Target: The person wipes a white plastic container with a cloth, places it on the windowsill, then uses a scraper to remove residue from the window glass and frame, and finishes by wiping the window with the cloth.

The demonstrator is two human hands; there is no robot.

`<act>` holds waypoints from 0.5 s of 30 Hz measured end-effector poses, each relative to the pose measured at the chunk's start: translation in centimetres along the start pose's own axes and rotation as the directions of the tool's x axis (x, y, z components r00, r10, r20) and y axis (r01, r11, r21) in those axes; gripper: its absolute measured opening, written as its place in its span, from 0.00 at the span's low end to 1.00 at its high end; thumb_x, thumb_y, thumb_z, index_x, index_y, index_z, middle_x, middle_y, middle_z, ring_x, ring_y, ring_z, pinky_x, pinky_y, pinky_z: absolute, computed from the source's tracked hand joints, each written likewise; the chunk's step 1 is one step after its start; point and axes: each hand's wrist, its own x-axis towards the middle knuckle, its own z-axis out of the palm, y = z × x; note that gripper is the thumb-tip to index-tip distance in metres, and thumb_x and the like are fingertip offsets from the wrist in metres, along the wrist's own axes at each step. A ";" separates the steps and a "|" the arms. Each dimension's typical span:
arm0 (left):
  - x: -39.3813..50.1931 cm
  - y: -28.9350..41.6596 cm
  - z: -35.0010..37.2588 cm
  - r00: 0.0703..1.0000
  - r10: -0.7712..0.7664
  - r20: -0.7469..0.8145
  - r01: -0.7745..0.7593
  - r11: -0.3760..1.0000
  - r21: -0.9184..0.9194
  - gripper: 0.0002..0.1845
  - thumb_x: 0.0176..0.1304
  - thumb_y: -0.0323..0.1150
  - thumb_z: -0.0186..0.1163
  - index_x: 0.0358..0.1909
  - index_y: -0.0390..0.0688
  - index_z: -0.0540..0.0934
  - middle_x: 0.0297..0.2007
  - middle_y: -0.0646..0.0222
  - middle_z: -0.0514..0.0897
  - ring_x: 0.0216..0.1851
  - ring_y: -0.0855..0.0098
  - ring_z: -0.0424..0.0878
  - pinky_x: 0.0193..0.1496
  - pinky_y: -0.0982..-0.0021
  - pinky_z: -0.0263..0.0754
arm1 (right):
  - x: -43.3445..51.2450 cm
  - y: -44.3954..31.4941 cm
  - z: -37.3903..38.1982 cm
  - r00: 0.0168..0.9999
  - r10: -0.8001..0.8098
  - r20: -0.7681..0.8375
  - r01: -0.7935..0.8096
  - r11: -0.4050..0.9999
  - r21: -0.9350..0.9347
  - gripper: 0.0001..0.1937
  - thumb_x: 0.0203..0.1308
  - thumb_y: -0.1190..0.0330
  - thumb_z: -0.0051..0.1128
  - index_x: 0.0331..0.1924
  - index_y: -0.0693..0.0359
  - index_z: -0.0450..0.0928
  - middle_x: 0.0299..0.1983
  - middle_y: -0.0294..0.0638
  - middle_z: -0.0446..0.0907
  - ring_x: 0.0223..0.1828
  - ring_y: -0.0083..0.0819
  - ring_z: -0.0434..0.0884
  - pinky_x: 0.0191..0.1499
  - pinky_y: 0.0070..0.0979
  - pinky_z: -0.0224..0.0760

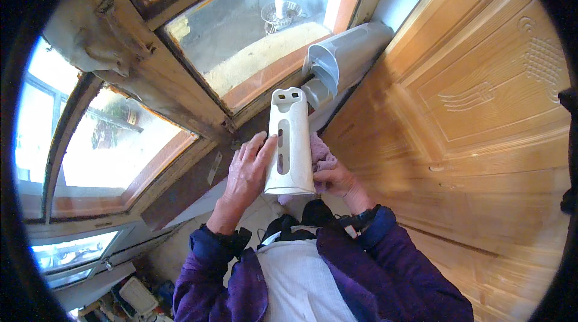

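Note:
A long white plastic housing (295, 159), with a rounded slot down its front and two small square holes at one end, is held in front of my body. My left hand (246, 171) grips its left side, the fingertips near the slot. A purple terry cloth (321, 152) is bunched in my right hand (336, 182) against the right side of the housing. Part of that cloth shows below the housing's lower end. The housing hides some of my right fingers.
A grey translucent plastic container (356, 51) lies on the windowsill, its open end toward me. Weathered wooden window frames (189, 92) run along the left. A carved wooden door (451, 141) stands close on the right. Beyond the glass, a pump bottle (280, 6) stands in a basket (294, 9).

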 end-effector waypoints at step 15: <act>0.2 1.4 -5.2 0.968 -0.240 0.071 0.234 0.772 -0.591 0.28 0.74 0.45 0.62 0.68 0.37 0.75 0.67 0.49 0.77 0.65 0.53 0.80 0.66 0.56 0.77 | 0.7 -1.2 2.4 0.987 -0.109 -0.118 0.079 0.970 -0.229 0.54 0.54 0.80 0.70 0.83 0.54 0.48 0.59 0.36 0.80 0.55 0.25 0.82 0.51 0.25 0.82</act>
